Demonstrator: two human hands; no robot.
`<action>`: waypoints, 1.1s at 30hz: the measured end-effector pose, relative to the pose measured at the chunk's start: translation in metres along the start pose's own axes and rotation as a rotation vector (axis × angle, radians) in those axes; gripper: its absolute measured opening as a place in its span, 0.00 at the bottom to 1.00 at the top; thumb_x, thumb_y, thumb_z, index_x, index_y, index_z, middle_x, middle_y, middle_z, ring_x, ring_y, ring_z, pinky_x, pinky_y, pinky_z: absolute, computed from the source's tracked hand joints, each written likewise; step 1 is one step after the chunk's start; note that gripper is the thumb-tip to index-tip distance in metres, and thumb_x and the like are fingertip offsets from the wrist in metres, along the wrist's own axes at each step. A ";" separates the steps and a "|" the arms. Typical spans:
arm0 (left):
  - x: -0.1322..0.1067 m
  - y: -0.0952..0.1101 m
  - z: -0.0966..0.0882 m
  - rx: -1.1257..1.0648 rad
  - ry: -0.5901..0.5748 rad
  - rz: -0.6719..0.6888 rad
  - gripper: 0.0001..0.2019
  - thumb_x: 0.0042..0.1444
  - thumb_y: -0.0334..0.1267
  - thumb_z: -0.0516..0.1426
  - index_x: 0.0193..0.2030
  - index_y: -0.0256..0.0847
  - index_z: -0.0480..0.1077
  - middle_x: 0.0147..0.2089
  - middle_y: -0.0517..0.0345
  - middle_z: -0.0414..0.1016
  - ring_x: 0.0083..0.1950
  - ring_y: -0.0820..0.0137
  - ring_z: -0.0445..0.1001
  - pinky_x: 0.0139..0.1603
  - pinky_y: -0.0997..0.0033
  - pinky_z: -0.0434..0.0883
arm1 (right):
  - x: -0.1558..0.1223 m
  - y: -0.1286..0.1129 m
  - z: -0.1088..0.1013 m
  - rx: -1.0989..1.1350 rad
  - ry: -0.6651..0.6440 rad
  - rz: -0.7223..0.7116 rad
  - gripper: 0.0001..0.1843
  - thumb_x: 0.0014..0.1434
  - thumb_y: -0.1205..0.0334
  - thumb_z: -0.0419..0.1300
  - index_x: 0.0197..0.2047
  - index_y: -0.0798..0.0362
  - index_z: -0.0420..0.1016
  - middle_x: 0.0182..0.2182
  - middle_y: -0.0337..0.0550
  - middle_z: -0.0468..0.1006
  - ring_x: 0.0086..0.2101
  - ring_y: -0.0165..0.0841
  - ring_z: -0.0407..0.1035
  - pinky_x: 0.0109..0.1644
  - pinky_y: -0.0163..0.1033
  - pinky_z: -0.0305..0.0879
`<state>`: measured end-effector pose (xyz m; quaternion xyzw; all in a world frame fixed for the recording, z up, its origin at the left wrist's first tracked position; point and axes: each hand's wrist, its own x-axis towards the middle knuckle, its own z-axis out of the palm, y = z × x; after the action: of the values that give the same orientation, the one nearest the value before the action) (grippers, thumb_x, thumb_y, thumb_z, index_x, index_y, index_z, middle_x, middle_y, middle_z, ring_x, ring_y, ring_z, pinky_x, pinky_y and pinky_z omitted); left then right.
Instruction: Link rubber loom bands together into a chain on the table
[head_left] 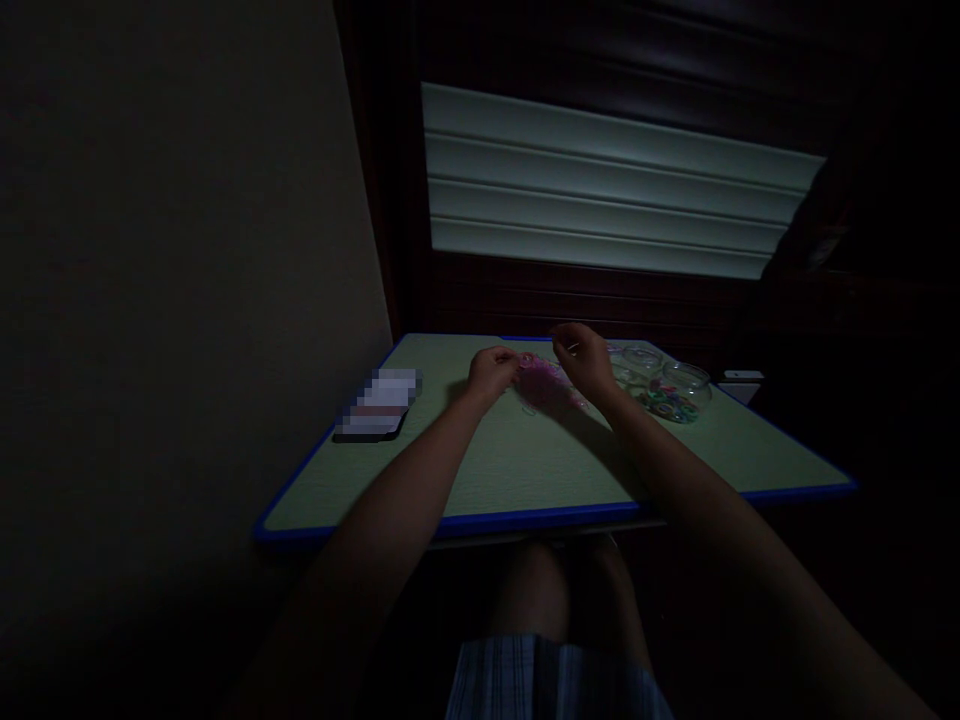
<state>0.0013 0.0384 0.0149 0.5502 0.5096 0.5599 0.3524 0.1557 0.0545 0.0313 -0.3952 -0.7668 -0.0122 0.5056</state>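
A small pink piece with a bumpy, frilly look lies on the light green table; the dim light hides what kind of thing it is. At its left edge, the fingers of my left hand pinch it near a small reddish round part. My right hand is raised above its right side, thumb and fingers curled together. Something thin and pale shows by those fingertips, too small to name. Next to the pink piece, a small clear loop rests on the tabletop.
Right of my hands stand two clear round jars, one jar with colourful small pieces and another jar behind it. A pixelated phone-like object lies at the left. The table has a blue edge. A wall rises at left.
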 end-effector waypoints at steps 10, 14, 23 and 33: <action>0.007 -0.013 -0.001 0.147 -0.035 0.135 0.07 0.41 0.39 0.56 0.26 0.37 0.70 0.20 0.61 0.69 0.22 0.75 0.67 0.25 0.76 0.64 | -0.002 0.001 0.006 0.360 -0.360 0.242 0.16 0.48 0.53 0.56 0.31 0.59 0.73 0.25 0.43 0.74 0.25 0.27 0.65 0.29 0.32 0.61; 0.007 -0.013 -0.001 0.157 -0.061 0.152 0.07 0.42 0.39 0.56 0.25 0.37 0.70 0.20 0.61 0.69 0.22 0.76 0.67 0.24 0.77 0.64 | -0.002 0.001 0.005 0.375 -0.401 0.253 0.16 0.46 0.53 0.57 0.30 0.60 0.74 0.24 0.43 0.73 0.24 0.26 0.64 0.28 0.31 0.60; 0.003 -0.008 0.000 0.141 -0.058 0.120 0.06 0.43 0.37 0.55 0.26 0.37 0.70 0.20 0.61 0.68 0.22 0.76 0.67 0.26 0.76 0.65 | -0.002 -0.001 0.004 0.345 -0.404 0.288 0.17 0.43 0.52 0.57 0.26 0.60 0.73 0.19 0.39 0.70 0.21 0.24 0.59 0.24 0.30 0.54; 0.001 -0.007 0.000 0.102 -0.079 0.128 0.10 0.42 0.41 0.56 0.27 0.36 0.70 0.21 0.61 0.70 0.22 0.77 0.66 0.23 0.78 0.63 | 0.000 0.001 0.005 0.508 -0.262 0.387 0.13 0.42 0.55 0.59 0.25 0.59 0.71 0.21 0.41 0.72 0.21 0.23 0.61 0.26 0.30 0.58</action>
<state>-0.0002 0.0405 0.0087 0.6205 0.4868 0.5324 0.3074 0.1525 0.0579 0.0286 -0.3931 -0.7146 0.3260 0.4780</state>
